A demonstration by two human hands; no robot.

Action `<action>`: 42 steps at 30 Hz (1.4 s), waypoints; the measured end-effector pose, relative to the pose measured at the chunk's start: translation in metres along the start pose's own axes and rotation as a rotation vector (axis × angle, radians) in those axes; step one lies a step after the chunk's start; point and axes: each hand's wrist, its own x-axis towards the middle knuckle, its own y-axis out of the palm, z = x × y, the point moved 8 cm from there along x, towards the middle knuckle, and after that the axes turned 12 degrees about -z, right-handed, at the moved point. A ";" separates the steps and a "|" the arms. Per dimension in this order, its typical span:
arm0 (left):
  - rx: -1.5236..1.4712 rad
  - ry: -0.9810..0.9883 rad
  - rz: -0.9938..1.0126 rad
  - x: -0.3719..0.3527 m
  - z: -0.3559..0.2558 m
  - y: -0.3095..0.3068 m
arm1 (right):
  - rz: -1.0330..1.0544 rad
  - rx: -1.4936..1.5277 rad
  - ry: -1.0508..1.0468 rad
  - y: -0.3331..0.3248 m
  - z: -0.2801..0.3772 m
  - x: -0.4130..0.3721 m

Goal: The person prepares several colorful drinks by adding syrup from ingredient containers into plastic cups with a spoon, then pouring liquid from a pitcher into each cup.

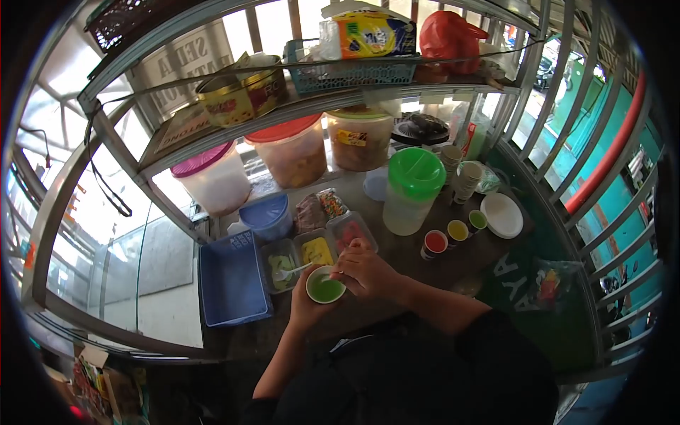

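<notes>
My left hand (303, 309) is wrapped round a white paper cup (314, 298) with green liquid (328, 290) in it. Above the cup, my right hand (365, 270) pinches a small white spoon (329, 277), its end dipping inside the rim. Just beyond lie open plastic tubs: one of pale green pieces (278, 263), one of yellow pieces (316, 250) and one of red pieces (351, 232). Another white spoon (294, 270) rests across the pale green tub. Three filled cups stand to the right: red (434, 243), yellow (457, 231) and green (477, 220).
A blue basket (234, 280) sits at the left. Behind are a green-lidded pitcher (411, 195), stacked cups (466, 183), white plates (501, 215), a blue-lidded tub (266, 217) and large lidded buckets (289, 152). A shelf (312, 105) overhangs the back; metal bars (588, 180) close the right.
</notes>
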 end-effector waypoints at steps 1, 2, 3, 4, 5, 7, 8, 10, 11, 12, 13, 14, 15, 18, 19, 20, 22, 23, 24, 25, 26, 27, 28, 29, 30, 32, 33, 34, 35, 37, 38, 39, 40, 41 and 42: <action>0.005 -0.012 -0.024 0.000 -0.001 0.001 | -0.012 0.018 0.033 -0.002 -0.006 -0.007; 0.010 -0.026 -0.051 0.001 -0.002 0.002 | -0.023 0.039 0.066 -0.002 -0.010 -0.012; 0.003 -0.025 -0.039 0.002 -0.004 0.005 | -0.025 0.064 0.102 -0.002 -0.012 -0.016; -0.004 -0.026 -0.028 0.004 -0.006 0.008 | -0.026 0.091 0.139 -0.002 -0.014 -0.021; -0.011 -0.027 -0.016 0.005 -0.007 0.011 | -0.028 0.118 0.177 -0.002 -0.017 -0.024; 0.015 -0.001 0.027 0.006 -0.007 0.020 | -0.060 0.094 0.183 -0.008 -0.025 -0.026; 0.029 0.015 0.050 0.007 -0.008 0.024 | -0.077 0.082 0.185 -0.012 -0.028 -0.026; 0.043 0.026 0.053 0.009 -0.010 0.031 | -0.079 -0.025 0.152 -0.023 -0.029 -0.025; 0.050 0.031 0.052 0.009 -0.011 0.034 | -0.077 -0.077 0.134 -0.028 -0.030 -0.025; 0.050 0.017 0.056 0.011 -0.011 0.038 | -0.070 -0.079 0.155 -0.031 -0.032 -0.027; 0.050 0.002 0.058 0.012 -0.010 0.041 | -0.060 -0.080 0.176 -0.033 -0.033 -0.030; 0.049 -0.015 0.058 0.013 -0.008 0.044 | -0.049 -0.080 0.198 -0.034 -0.033 -0.033; 0.054 0.007 0.062 0.015 -0.007 0.049 | -0.055 -0.058 0.203 -0.035 -0.031 -0.036; 0.066 0.050 0.076 0.020 -0.005 0.065 | -0.075 -0.068 0.183 -0.044 -0.025 -0.038; 0.068 0.052 0.080 0.022 -0.010 0.071 | -0.084 -0.123 0.148 -0.052 -0.023 -0.035; 0.071 0.054 0.085 0.024 -0.014 0.078 | -0.093 -0.178 0.113 -0.061 -0.021 -0.032; 0.063 0.101 0.075 0.026 -0.017 0.089 | -0.091 -0.274 0.039 -0.078 -0.019 -0.028; 0.060 0.125 0.070 0.028 -0.018 0.094 | -0.091 -0.323 0.001 -0.086 -0.019 -0.028; 0.048 0.105 0.075 0.029 -0.014 0.101 | -0.070 -0.316 -0.002 -0.089 -0.021 -0.030; 0.038 0.084 0.080 0.030 -0.010 0.107 | -0.049 -0.309 -0.004 -0.091 -0.021 -0.035; 0.027 0.062 0.084 0.031 -0.009 0.113 | -0.028 -0.301 -0.005 -0.093 -0.022 -0.039; 0.040 0.062 0.099 0.032 -0.012 0.120 | -0.029 -0.258 -0.011 -0.096 -0.022 -0.041; 0.053 0.062 0.114 0.032 -0.017 0.127 | -0.031 -0.215 -0.016 -0.099 -0.023 -0.043; 0.065 0.062 0.128 0.032 -0.022 0.134 | -0.031 -0.172 -0.022 -0.103 -0.024 -0.045; 0.076 0.059 0.141 0.032 -0.027 0.141 | -0.058 -0.202 -0.027 -0.111 -0.027 -0.044; 0.099 0.053 0.166 0.032 -0.036 0.153 | -0.110 -0.261 -0.038 -0.130 -0.034 -0.039; 0.075 0.054 0.153 0.033 -0.038 0.159 | -0.092 -0.274 -0.025 -0.136 -0.039 -0.041; 0.051 0.057 0.141 0.034 -0.039 0.164 | -0.075 -0.288 -0.012 -0.144 -0.045 -0.045; 0.026 0.059 0.129 0.035 -0.040 0.169 | -0.057 -0.302 0.003 -0.149 -0.050 -0.048; 0.083 0.075 0.131 0.038 -0.042 0.180 | -0.086 -0.181 0.100 -0.157 -0.058 -0.054; 0.110 0.082 0.134 0.039 -0.043 0.187 | -0.100 -0.121 0.151 -0.162 -0.062 -0.058; 0.089 0.088 0.140 0.040 -0.046 0.194 | -0.113 -0.129 0.148 -0.167 -0.065 -0.060; 0.069 0.095 0.145 0.041 -0.049 0.201 | -0.124 -0.137 0.143 -0.174 -0.068 -0.061; 0.048 0.103 0.147 0.041 -0.052 0.208 | -0.135 -0.145 0.138 -0.180 -0.071 -0.061; 0.046 0.096 0.149 0.041 -0.053 0.214 | -0.129 -0.200 0.096 -0.187 -0.069 -0.060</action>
